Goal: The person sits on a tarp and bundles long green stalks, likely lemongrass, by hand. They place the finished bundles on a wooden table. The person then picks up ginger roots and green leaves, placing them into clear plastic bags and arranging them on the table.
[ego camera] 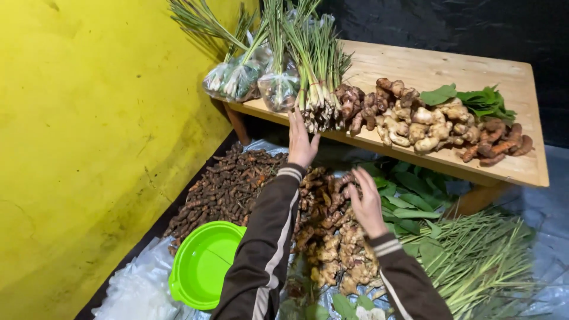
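My left hand [301,142] reaches up to the front edge of a low wooden table [438,68], fingers spread, touching the cut ends of a lemongrass bundle [317,77]. My right hand [367,204] hovers open and empty over a pile of ginger roots [332,237] on the floor. Both arms wear dark brown sleeves with pale stripes. On the table lie more ginger and galangal roots [415,121] and small orange turmeric pieces [498,142].
Bagged lemongrass [237,77] leans at the table's left end, green leaves [480,101] at its back. On the floor: dark small roots [228,184], a green plastic bowl [201,264], clear plastic bags [139,290], broad leaves [409,201], loose lemongrass [480,261]. A yellow wall [89,130] stands left.
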